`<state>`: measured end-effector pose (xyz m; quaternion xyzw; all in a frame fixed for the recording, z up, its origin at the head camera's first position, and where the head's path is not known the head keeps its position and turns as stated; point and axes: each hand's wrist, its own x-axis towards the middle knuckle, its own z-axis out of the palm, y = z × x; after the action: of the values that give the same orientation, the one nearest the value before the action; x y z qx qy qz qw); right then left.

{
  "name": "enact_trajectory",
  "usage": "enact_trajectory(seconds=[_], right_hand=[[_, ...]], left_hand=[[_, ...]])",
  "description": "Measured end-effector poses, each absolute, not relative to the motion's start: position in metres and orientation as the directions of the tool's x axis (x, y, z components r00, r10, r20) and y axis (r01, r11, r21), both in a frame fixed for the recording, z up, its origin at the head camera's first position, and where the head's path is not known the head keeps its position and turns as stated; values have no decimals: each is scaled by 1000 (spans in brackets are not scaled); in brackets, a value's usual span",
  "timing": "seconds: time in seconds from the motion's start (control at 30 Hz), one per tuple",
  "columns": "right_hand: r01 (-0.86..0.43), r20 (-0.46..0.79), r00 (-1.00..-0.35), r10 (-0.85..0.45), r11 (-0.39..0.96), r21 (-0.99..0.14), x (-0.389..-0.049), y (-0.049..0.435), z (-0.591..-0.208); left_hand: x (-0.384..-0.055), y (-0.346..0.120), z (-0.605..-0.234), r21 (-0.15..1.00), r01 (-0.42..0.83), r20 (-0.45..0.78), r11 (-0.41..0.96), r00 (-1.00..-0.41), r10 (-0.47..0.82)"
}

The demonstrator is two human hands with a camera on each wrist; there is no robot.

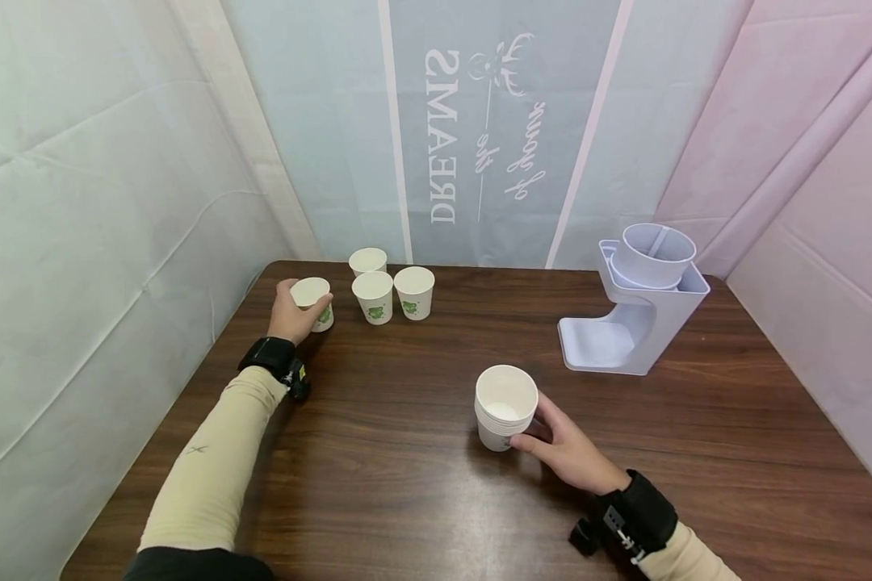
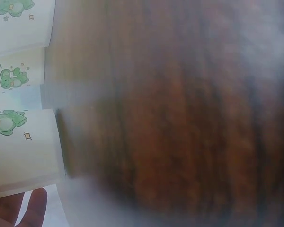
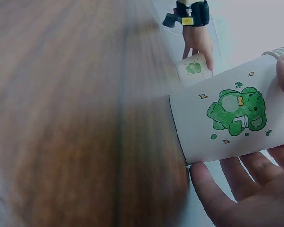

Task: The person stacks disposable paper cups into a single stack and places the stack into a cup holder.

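Note:
At the table's far left, my left hand (image 1: 291, 317) grips a white paper cup (image 1: 321, 321) from the side, thumb toward the right. Its fingers (image 2: 36, 208) show below the cup (image 2: 28, 156) in the left wrist view. My right hand (image 1: 574, 453) holds a stack of nested paper cups (image 1: 505, 407) near the table's middle, thumb low on the near side. A green bear is printed on the stack's outer cup (image 3: 227, 113) in the right wrist view. Three more paper cups (image 1: 374, 298) stand upright to the right of the left hand's cup.
A white plastic stand (image 1: 654, 331) with a cup-shaped container (image 1: 654, 258) on top is at the right rear of the brown wooden table (image 1: 378, 452). Fabric curtains (image 1: 320, 105) enclose the back and sides.

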<state>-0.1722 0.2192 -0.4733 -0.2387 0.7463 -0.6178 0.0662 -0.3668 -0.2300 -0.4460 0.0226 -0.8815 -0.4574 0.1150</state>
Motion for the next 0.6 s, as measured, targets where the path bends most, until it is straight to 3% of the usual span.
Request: enact_trajectory(seconds=[0.6], right_hand=[[-265,189,-878,-441,118,-957,-172,219,-473]], left_hand=[[-345,-224,-433,813,92,222,575,-962,-159]])
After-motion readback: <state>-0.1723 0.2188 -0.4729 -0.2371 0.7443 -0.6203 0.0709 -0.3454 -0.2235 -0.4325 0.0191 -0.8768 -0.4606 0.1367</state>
